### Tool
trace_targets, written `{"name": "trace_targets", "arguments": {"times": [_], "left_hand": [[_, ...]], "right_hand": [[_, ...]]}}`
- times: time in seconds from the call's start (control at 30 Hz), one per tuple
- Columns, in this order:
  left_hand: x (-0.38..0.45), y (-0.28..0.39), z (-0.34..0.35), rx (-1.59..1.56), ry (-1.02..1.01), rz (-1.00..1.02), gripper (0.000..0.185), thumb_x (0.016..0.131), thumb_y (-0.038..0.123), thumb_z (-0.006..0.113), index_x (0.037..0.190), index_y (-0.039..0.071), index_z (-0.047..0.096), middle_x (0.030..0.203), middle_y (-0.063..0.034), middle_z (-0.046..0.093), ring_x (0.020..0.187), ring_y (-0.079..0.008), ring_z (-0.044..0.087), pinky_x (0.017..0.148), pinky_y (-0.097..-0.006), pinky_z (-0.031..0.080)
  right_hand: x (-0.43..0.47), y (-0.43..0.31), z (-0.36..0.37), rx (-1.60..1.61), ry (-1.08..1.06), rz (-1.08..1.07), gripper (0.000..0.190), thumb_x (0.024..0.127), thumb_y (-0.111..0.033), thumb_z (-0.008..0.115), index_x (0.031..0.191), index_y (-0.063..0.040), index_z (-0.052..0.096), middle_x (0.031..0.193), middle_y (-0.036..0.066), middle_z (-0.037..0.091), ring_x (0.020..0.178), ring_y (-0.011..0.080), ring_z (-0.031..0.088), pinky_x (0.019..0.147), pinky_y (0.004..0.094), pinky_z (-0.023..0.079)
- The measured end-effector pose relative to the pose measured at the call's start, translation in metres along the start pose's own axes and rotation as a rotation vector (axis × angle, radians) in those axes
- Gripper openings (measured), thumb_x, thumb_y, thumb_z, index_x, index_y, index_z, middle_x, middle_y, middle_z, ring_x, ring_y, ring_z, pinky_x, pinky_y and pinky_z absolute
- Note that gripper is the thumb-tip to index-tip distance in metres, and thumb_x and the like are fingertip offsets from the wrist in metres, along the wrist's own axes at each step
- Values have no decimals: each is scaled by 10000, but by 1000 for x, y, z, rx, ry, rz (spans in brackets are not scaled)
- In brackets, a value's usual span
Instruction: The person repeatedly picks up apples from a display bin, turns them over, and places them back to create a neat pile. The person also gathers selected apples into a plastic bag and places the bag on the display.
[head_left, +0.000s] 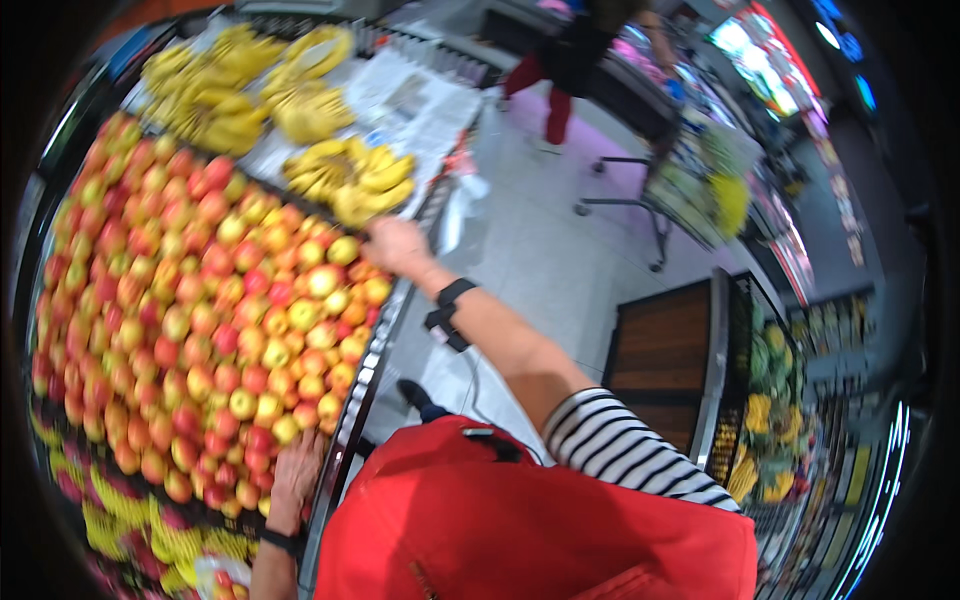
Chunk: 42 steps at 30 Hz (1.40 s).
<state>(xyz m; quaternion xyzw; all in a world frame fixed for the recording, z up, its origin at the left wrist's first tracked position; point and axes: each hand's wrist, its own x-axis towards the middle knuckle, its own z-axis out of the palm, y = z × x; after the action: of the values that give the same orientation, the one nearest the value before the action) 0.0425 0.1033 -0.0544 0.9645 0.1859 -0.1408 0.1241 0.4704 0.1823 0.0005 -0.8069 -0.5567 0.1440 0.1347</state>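
Note:
A broad display of red and yellow apples (225, 330) fills the stand before me. At its near edge, low in the view, my left hand (300, 465) rests against the apples, its back towards the camera; its fingertips are hidden. My right hand (394, 244) is at the far front corner, beside the black divider between the apples and the bananas. Its fingers are blurred and partly hidden, so a hold on anything cannot be made out. Just past it lies a bunch of yellow bananas (352, 180), with more bananas (214, 90) on newspaper (405, 94) behind.
Fruit in yellow foam nets (120, 502) and a bag of apples (223, 577) lie at lower left. Across the grey aisle are a wood-sided produce stand (660, 360), a loaded cart (682, 180) and a person in red trousers (559, 112).

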Motion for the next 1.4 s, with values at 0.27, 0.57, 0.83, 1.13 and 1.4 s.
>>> {"name": "trace_targets", "arguments": {"times": [0.27, 0.57, 0.83, 1.13, 1.4], "left_hand": [[3, -11, 32, 334, 74, 94, 365, 891, 131, 554, 1253, 84, 576, 1236, -143, 530, 999, -315, 629, 734, -388, 569], [-15, -9, -26, -86, 86, -8, 535, 835, 123, 679, 1340, 23, 536, 1212, -137, 549, 1017, -318, 615, 821, -385, 551], [-30, 15, -89, -811, 643, -478, 579, 672, 58, 865, 1193, 31, 614, 1162, -120, 569, 988, -280, 638, 833, -378, 558], [-21, 31, -115, -1800, 846, -483, 631, 879, 185, 755, 1438, 52, 495, 1276, -88, 599, 1043, -181, 653, 857, -311, 577], [-11, 21, -93, -1881, 990, -337, 704, 869, 117, 764, 1481, 9, 435, 1384, -114, 533, 1258, -242, 578, 1027, -384, 523]], "right_hand": [[2, 12, 23, 33, 123, -12, 356, 835, -360, 689, 882, -7, 690, 906, 219, 721, 906, 400, 700, 821, 473, 556], [-2, 10, 19, 66, 123, -2, 359, 842, -344, 692, 898, 10, 693, 903, 234, 718, 911, 416, 696, 821, 494, 546], [0, 8, 20, 58, 126, -20, 424, 870, -412, 677, 869, 12, 689, 876, 245, 711, 882, 434, 691, 788, 501, 551], [-10, 8, -1, 41, 54, -8, 398, 792, -326, 639, 990, 15, 691, 977, 258, 708, 970, 412, 682, 889, 496, 535], [7, 13, 9, -117, 13, 61, 412, 800, -365, 688, 1149, -153, 741, 1006, 185, 744, 956, 356, 720, 849, 455, 582]]}}
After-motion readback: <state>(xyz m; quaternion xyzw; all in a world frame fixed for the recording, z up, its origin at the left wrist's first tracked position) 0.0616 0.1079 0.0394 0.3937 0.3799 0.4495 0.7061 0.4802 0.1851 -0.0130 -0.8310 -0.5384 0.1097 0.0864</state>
